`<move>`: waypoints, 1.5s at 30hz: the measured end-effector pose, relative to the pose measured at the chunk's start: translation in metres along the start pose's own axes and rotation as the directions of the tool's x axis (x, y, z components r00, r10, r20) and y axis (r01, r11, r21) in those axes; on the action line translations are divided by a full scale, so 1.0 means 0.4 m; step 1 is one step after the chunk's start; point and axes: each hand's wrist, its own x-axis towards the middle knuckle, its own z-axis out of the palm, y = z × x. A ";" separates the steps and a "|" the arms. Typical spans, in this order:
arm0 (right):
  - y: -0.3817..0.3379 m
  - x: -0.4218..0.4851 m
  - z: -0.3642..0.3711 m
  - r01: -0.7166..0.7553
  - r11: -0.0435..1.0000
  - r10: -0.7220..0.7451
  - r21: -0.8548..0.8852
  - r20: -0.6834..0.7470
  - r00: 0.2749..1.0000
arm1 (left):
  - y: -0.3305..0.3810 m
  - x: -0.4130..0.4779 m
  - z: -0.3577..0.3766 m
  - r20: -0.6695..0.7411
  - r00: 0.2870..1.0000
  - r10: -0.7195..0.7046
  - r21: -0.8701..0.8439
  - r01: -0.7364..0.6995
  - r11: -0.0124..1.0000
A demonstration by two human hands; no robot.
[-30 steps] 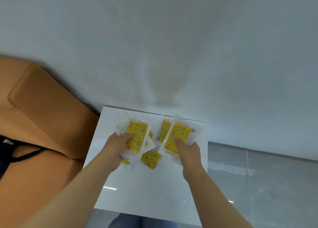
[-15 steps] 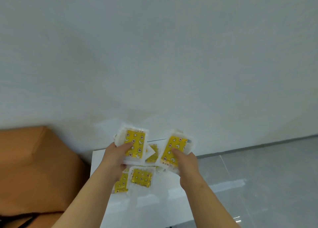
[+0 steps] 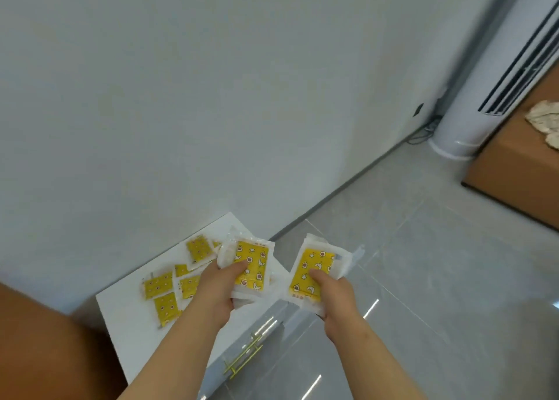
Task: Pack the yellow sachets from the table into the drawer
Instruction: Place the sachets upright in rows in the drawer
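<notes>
While loose yellow sachets (image 3: 165, 287) lie scattered on the white tabletop (image 3: 127, 324), both hands are loaded!
Left hand (image 3: 216, 291) grips a stack of yellow star-printed sachets in clear wrappers (image 3: 252, 266) over the table's right edge; right hand (image 3: 335, 303) pinches a matching stack (image 3: 313, 272) out above the grey tiled floor (image 3: 438, 278), thumb on top.
</notes>
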 end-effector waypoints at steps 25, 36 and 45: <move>-0.056 -0.228 -0.942 0.135 0.965 -0.050 0.225 -0.349 0.936 | -0.475 -0.414 0.739 0.370 0.921 -0.124 0.298 0.008 0.955; -0.091 -0.246 -1.149 0.188 0.929 -0.029 0.320 -0.441 0.897 | -0.544 -0.491 0.958 0.462 0.874 -0.152 0.410 -0.059 0.910; -0.084 -0.302 -1.578 0.214 0.922 -0.038 0.322 -0.476 0.879 | -0.794 -0.683 1.217 0.486 0.859 -0.162 0.412 -0.062 0.909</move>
